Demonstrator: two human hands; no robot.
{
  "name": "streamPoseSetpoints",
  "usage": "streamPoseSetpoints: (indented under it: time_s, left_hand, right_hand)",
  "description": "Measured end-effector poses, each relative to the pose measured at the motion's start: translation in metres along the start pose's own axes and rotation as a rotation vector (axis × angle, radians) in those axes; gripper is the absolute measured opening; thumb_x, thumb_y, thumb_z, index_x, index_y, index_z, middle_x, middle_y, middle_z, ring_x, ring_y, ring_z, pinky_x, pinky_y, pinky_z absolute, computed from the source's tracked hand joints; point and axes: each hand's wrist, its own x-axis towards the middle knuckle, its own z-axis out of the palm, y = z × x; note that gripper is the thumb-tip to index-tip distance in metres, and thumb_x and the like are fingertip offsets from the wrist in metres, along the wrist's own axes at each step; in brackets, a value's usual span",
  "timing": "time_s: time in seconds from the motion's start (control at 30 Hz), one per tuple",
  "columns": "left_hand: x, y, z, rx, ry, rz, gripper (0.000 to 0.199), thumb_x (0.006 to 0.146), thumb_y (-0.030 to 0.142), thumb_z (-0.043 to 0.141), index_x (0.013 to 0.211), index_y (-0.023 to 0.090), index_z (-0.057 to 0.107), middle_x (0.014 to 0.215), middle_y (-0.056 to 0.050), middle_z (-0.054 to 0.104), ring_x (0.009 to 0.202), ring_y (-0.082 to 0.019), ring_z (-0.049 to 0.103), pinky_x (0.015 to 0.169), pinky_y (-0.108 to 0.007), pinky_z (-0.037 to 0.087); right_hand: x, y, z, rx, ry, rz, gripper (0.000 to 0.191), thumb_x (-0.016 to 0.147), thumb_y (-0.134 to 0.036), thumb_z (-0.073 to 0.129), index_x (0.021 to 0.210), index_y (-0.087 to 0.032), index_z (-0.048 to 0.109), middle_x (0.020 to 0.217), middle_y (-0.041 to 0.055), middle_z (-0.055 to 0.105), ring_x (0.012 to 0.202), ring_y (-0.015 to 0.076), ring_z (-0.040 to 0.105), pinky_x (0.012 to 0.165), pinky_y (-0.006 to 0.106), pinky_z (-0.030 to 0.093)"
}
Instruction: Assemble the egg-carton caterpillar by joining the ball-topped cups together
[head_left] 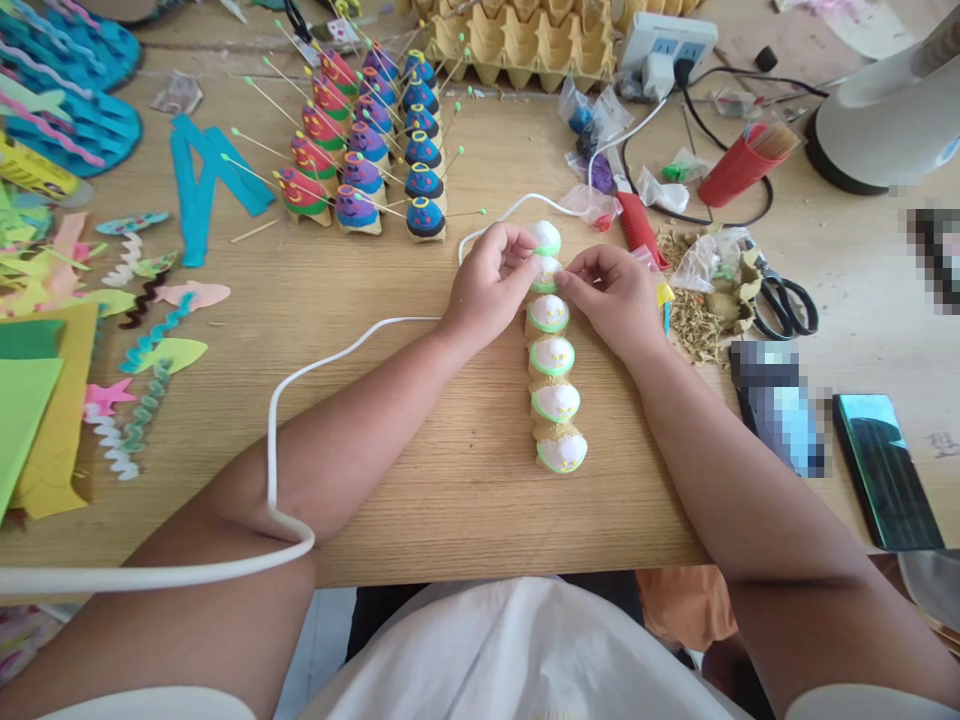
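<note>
Left grip (491,275) and right grip (619,292): fingers (562,280) bent at second-farthest dome (546,275), whether closed on something I cannot tell | white-domed row (553,355): between both grips and running nearer | done, I judge: four nearer domes (555,400) with yellow details (557,358) | remaining: probably farthest dome (546,236), plain-looking

Left grip (491,282) and right grip (621,292) Close Together

The left arm (352,440) slants up from lower left, its thumb (519,284) and fingers (517,237) curled inward. The right arm (727,460) slants up from lower right, fingers bent, thumb near forefinger. Whether either pair of fingertips meets is too small to tell. Both forearms are bare.
</note>
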Motion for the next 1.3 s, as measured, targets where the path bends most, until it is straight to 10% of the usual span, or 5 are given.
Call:
streamPoseSetpoints:
  time_s: [0.83,1.3]
  left_hand:
    - [0.001,0.006,-0.005,0.026,0.154,0.085,0.039,0.113,0.066,0.051,0.116,0.030,0.064,0.114,-0.005,0.073,0.115,-0.021,0.072,0.102,-0.036,0.060]
    - [-0.003,0.013,0.002,-0.002,0.188,0.086,0.028,0.111,0.054,0.060,0.114,0.027,0.066,0.113,-0.008,0.073,0.111,-0.023,0.072,0.093,-0.036,0.059]
  right_hand:
    - [0.005,0.028,0.001,0.236,0.122,0.042,0.025,0.092,-0.035,0.083,0.115,-0.030,0.078,0.091,-0.0003,0.076,0.080,0.0168,0.071,0.079,0.038,0.067]
    - [0.000,0.009,-0.006,0.192,0.107,0.028,0.072,0.083,-0.096,0.068,0.072,-0.025,0.059,0.066,-0.0028,0.062,0.059,0.0129,0.048,0.060,0.032,0.041]
